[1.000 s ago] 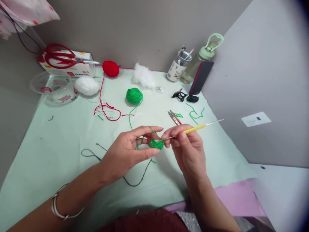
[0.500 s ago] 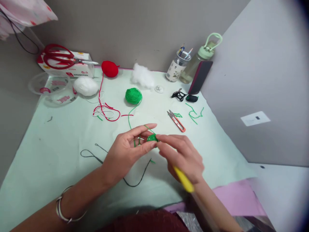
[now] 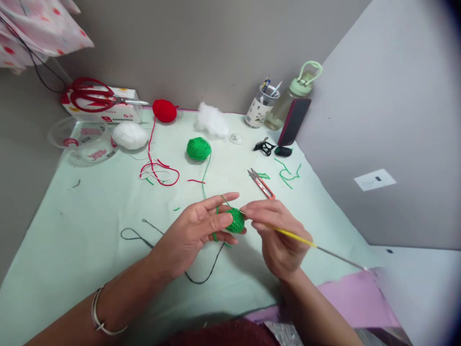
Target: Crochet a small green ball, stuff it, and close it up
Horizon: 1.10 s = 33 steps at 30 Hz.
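Note:
My left hand [image 3: 196, 226] pinches a small green crocheted piece [image 3: 236, 221] between thumb and fingers. Green yarn wraps around its fingers, with a strand over the raised index finger. That strand runs back to a green yarn ball [image 3: 199, 149] on the cloth. In my right hand [image 3: 283, 235] is a crochet hook [image 3: 297, 236] with a yellow grip and a metal shaft pointing to the lower right. Its tip is at the upper right edge of the green piece, partly hidden by my fingers.
Orange thread snips [image 3: 262, 185] and green yarn scraps [image 3: 287, 172] lie beyond my right hand. A dark cord [image 3: 201, 282] lies below my left. Farther back are a red yarn ball [image 3: 164, 111], white yarn ball [image 3: 130, 135], stuffing [image 3: 212, 120], red scissors [image 3: 92, 94], pen cup [image 3: 260, 108] and bottle [image 3: 288, 105].
The crocheted piece has turned so more of its surface shows. My right hand has rotated, swinging the hook's free end up and out to the right. The view has shifted slightly.

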Available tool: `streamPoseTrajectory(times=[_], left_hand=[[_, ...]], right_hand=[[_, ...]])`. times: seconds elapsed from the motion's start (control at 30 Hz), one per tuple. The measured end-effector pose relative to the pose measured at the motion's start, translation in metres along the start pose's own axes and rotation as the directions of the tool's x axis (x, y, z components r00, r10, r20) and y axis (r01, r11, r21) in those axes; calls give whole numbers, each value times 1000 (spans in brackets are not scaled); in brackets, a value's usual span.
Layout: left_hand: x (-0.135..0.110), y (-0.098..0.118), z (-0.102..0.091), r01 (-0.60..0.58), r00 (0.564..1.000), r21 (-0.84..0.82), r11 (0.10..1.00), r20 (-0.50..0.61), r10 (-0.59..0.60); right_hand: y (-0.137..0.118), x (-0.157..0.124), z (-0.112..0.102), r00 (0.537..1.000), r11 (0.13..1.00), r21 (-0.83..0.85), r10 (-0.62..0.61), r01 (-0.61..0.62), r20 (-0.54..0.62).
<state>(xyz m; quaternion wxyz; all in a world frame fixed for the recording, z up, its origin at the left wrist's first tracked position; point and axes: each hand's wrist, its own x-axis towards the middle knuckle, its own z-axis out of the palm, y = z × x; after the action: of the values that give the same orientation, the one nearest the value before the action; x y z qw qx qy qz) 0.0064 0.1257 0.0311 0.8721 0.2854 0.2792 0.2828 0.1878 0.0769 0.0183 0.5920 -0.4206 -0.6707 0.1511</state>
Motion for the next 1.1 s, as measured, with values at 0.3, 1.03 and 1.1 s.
streamPoseTrajectory(times=[0.3,1.03,1.1], left_hand=[[-1,6,-9,-108,994,154,982,41,103],[0,6,-8,-80,995,-22,997,65,82],[0,5,-8,-110,992,27,994,71,108]], right_hand=[[1,9,-10,927,886,312,373,-342,-44],[0,8,-5,898,833,422,430,-357,-89],[0,8,-2,888,785,478,460,-395,-23]])
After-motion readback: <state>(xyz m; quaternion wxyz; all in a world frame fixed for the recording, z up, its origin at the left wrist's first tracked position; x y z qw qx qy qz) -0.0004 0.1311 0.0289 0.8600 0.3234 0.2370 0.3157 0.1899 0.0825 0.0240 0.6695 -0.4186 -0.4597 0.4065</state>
